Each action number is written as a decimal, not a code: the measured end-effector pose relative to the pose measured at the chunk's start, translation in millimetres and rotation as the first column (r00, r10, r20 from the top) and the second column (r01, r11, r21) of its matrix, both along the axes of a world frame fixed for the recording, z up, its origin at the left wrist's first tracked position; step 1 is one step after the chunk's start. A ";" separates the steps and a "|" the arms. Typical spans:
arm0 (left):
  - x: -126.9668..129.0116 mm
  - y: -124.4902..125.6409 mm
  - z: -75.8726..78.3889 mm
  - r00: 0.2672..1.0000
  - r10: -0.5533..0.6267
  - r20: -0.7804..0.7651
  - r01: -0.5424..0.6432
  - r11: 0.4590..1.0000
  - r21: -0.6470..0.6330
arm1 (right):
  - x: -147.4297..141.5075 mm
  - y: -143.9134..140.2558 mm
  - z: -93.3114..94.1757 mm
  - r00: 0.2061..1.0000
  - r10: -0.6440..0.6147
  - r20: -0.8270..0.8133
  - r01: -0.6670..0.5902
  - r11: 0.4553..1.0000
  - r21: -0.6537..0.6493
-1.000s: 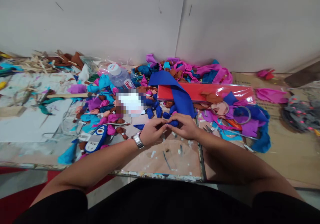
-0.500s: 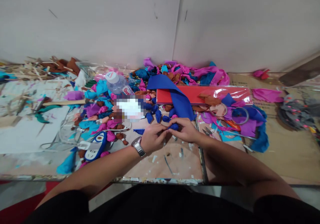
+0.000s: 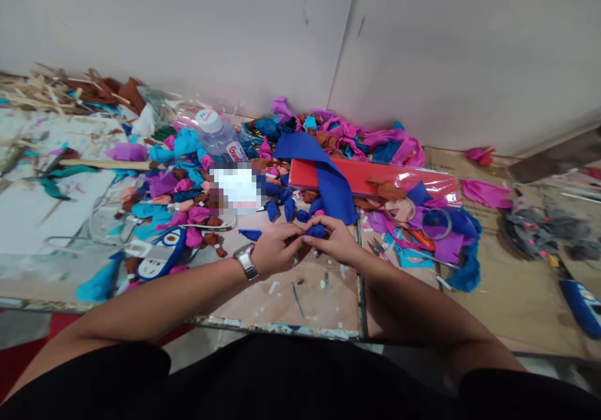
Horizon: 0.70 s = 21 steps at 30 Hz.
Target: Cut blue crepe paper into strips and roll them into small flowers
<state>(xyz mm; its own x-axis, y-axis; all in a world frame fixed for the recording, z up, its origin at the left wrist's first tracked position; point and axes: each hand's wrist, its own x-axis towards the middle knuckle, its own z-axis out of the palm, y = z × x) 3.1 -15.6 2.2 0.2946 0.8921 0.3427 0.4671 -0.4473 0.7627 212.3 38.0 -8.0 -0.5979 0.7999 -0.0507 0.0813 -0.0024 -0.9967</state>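
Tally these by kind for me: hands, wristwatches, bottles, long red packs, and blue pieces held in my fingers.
Hands, left hand and right hand: 2
Watch: 1
Bottle: 1
Red pack: 1
Held blue piece: 1
Total: 6

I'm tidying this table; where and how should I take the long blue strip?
Probably best: pinch the near end of the long blue strip, coming from the wearer's side. The strip looks thin and flat, and that end extends past the red packet toward the right hand.
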 end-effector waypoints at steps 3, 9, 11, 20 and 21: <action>0.8 0.6 1.9 1.000 -0.013 0.014 0.013 1.000 -0.017 | 0.5 0.9 -2.2 1.000 0.002 0.002 -0.002 0.998 -0.060; 0.2 -0.3 -7.1 1.000 0.003 -0.002 -0.004 0.999 -0.052 | -3.1 -0.9 1.3 0.997 -0.029 -0.077 0.017 0.989 -0.150; -0.5 -0.2 -9.9 1.000 0.008 -0.015 -0.008 0.998 -0.059 | -5.6 -1.0 3.4 0.995 -0.044 -0.091 0.029 0.986 -0.162; -2.3 2.8 -8.3 0.996 0.045 -0.073 -0.049 0.998 -0.048 | -14.8 4.6 -1.7 0.986 -0.118 -0.121 0.091 0.973 -0.210; -2.1 2.9 -8.1 0.996 0.045 -0.074 -0.048 0.998 -0.042 | -14.7 4.4 -2.5 0.985 -0.119 -0.123 0.093 0.975 -0.202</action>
